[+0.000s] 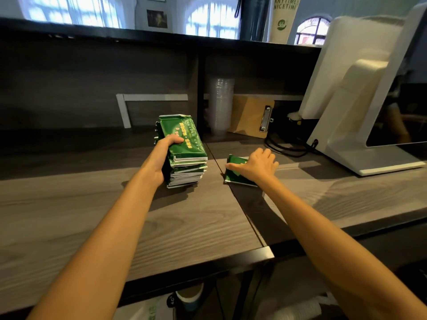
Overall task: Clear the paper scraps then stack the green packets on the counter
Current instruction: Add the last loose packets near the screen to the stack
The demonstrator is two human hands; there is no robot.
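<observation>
Two bare hands are seen at a grey wood-grain counter (92, 215), viewed from above. Readable writing is found only on a pale banner (285, 10) at the top right, where "ANYTIME NICETIME" is printed in green capitals over a round green logo. Yellow lettering and a pale line pattern are printed on the green packets, but the words are too small to be read.

A tall stack of green packets (187, 158) stands at the middle of the counter, its white edges showing and its upper layers tilted. The stack is gripped by the left hand (161, 155), with the thumb laid on the top packet and the fingers hidden down the far-left side.

Just to the right, apart from the stack, a loose green packet (235, 172) lies flat on the counter. It is covered by the right hand (258, 166), whose fingers are bent over its far edge while the thumb is stretched along it.

Behind, a stack of clear cups (220, 105), a brown clipboard (250, 116) and a white screen stand (360, 100) are seen.
</observation>
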